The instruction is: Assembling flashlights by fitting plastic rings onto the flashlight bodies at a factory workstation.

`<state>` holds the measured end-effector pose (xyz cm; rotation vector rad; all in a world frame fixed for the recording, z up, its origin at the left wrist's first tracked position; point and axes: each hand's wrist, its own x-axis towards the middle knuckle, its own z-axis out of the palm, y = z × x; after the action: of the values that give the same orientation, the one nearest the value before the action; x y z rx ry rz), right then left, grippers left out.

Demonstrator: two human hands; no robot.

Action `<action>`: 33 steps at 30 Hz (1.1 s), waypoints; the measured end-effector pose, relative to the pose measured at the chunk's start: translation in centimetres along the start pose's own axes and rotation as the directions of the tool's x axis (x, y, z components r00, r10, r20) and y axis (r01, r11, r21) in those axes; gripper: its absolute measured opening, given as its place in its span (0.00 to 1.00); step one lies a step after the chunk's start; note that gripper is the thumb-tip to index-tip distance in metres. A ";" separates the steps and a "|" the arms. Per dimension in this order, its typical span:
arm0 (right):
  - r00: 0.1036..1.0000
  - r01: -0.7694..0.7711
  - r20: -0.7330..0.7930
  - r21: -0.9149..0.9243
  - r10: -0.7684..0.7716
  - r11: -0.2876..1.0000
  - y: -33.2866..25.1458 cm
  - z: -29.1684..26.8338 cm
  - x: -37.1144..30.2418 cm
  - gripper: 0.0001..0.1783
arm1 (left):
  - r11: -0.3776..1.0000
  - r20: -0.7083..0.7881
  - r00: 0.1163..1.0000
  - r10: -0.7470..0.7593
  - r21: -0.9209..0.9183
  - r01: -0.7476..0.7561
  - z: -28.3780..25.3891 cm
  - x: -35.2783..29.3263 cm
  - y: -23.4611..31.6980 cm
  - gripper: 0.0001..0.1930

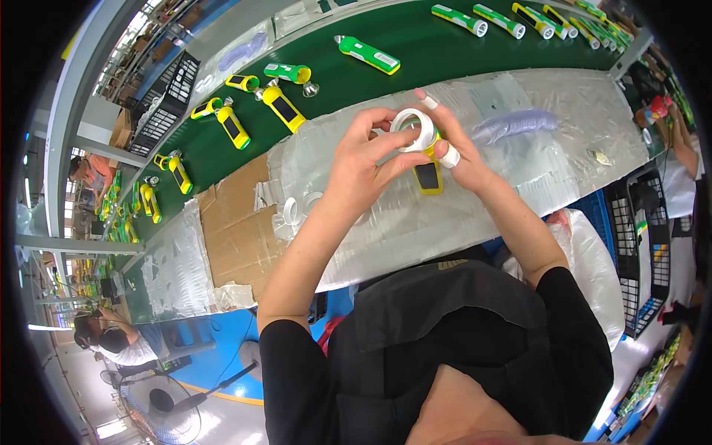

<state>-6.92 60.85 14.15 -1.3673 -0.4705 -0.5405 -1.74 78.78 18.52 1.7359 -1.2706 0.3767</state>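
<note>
My left grip (360, 157) pinches a white ring (428, 134); my right grip (464, 157), a flashlight (428, 178). There's room toward the surface's (404, 236) near edge.

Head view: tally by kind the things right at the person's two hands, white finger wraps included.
White ring: 1
Yellow flashlight with a dark panel: 1
White finger wraps, on the right hand: 2
Total: 4

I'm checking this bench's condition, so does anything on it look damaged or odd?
Yes, the covering looks worn toward your left: the flat brown cardboard sheet has ragged edges, and the shiny translucent plastic film beside it is wrinkled rather than smooth.
</note>
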 end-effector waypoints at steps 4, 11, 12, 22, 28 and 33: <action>0.954 0.275 0.271 -0.610 -0.131 0.743 -3.8 -4.1 1.5 0.24 | 1.000 0.088 0.996 0.026 -0.008 -0.026 -0.1 0.6 0.3 0.21; 0.757 0.304 0.541 -0.788 0.367 0.535 -11.2 -4.2 5.6 0.22 | 1.000 0.090 0.996 0.002 0.018 -0.003 3.5 1.6 0.7 0.23; 0.701 0.303 0.549 -0.808 0.455 0.506 -11.8 -3.9 6.2 0.21 | 0.998 0.111 0.992 -0.065 0.000 0.065 3.8 1.6 0.6 0.21; 0.574 0.189 0.486 -0.862 0.659 0.471 -12.4 -3.6 8.6 0.20 | 0.993 0.078 0.996 -0.041 -0.105 0.049 4.1 1.9 1.0 0.19; 0.652 0.190 0.419 -0.897 0.631 0.399 -12.3 -3.4 7.7 0.19 | 0.994 0.115 0.993 -0.036 -0.103 0.048 4.1 1.9 0.7 0.19; 0.815 0.032 0.242 -0.926 0.526 0.377 -11.5 -3.1 6.3 0.17 | 0.999 0.042 0.999 0.005 -0.053 -0.003 4.8 2.0 0.5 0.19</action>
<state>-8.96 55.89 26.57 -2.6809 -0.3500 -0.0912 -2.62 73.70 17.64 1.7047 -1.3035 0.3075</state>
